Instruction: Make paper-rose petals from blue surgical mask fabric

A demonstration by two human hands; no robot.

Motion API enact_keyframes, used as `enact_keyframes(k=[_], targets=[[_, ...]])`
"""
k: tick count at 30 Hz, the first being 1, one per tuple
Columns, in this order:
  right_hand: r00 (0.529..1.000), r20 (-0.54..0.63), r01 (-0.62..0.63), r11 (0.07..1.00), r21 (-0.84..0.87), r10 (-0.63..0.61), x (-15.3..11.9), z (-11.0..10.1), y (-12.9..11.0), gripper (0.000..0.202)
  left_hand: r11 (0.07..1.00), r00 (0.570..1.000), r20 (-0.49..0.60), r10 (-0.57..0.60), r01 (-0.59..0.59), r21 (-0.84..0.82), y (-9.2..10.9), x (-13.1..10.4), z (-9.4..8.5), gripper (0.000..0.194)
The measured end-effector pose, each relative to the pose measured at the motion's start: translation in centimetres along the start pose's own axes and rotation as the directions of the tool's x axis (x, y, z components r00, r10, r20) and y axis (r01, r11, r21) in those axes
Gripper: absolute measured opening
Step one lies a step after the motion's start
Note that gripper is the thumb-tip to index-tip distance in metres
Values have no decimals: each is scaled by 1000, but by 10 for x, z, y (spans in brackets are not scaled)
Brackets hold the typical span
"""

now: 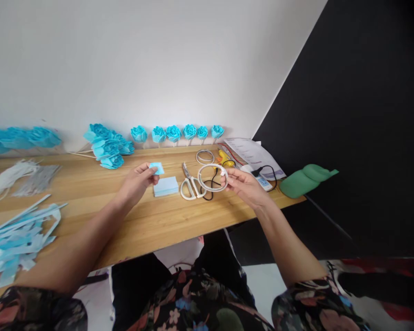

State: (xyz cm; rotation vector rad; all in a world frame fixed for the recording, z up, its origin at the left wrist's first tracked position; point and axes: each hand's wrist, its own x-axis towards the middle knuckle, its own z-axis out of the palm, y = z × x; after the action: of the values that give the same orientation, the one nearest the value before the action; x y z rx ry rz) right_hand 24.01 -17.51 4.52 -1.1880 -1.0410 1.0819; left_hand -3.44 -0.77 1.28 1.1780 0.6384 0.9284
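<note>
My left hand (138, 181) pinches a small blue paper square (157, 168), matt and flat. Stack of the same matt blue paper (166, 186) lies mid-table. My right hand (246, 186) holds a white tape ring (212, 178), smooth, slightly glossy. Table (152, 220) is light wood, visible grain, satin finish. Scissors (190, 186) have glossy cream plastic handles and metal blades. Paper roses (174, 133) along the far edge look crisp, matt. Green plastic piece (305, 180) at the right corner is smooth.

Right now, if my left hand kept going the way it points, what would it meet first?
Probably the scissors: the left hand, pinching a blue paper square, points right over the blue paper stack. Depth is unclear.
</note>
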Motion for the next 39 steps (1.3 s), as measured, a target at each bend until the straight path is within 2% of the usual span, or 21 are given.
enact_keyframes(k=[3, 7, 11, 15, 21, 25, 27, 30, 32, 34, 36, 39], targets=[[997, 35, -68, 991, 116, 65, 5, 20, 5, 27, 993, 989, 140, 51, -35, -115, 6, -7, 8, 27], [992, 95, -101, 978, 184, 84, 16, 51, 17, 28, 977, 964, 262, 53, 3, -212, 10, -15, 13, 29], [994, 59, -104, 967, 233, 93, 29, 73, 32, 37, 956, 951, 309, 21, 71, -284, 13, -20, 16, 29], [995, -7, -101, 978, 181, 104, 36, 86, 43, 43, 924, 958, 287, 6, 104, -367, 16, -22, 19, 30], [999, -43, -10, 1000, 14, 10, 39, 98, 49, 45, 896, 962, 270, -26, 142, -420, 21, -22, 20, 29], [993, -76, 73, 974, -214, -92, 42, 103, 53, 41, 893, 961, 276, 10, 116, -435, 21, -22, 21, 30], [979, -101, 125, 911, -392, -177, 42, 103, 55, 35, 887, 960, 279, 8, 122, -444, 20, -22, 21, 30], [946, -91, 178, 733, -657, -312, 41, 103, 55, 23, 890, 962, 273, -14, 137, -435, 19, -24, 22, 30], [926, -75, 188, 622, -760, -371, 39, 103, 53, 21, 893, 962, 274, -19, 140, -428, 18, -24, 23, 31], [915, -74, 189, 583, -790, -396, 36, 104, 51, 23, 893, 960, 280, -17, 141, -428, 18, -24, 23, 32], [923, -104, 180, 655, -734, -370, 36, 105, 49, 25, 889, 957, 288, -14, 144, -435, 18, -23, 23, 32], [947, -166, 149, 835, -529, -274, 40, 103, 46, 28, 886, 961, 275, -22, 146, -440, 18, -20, 20, 32]])
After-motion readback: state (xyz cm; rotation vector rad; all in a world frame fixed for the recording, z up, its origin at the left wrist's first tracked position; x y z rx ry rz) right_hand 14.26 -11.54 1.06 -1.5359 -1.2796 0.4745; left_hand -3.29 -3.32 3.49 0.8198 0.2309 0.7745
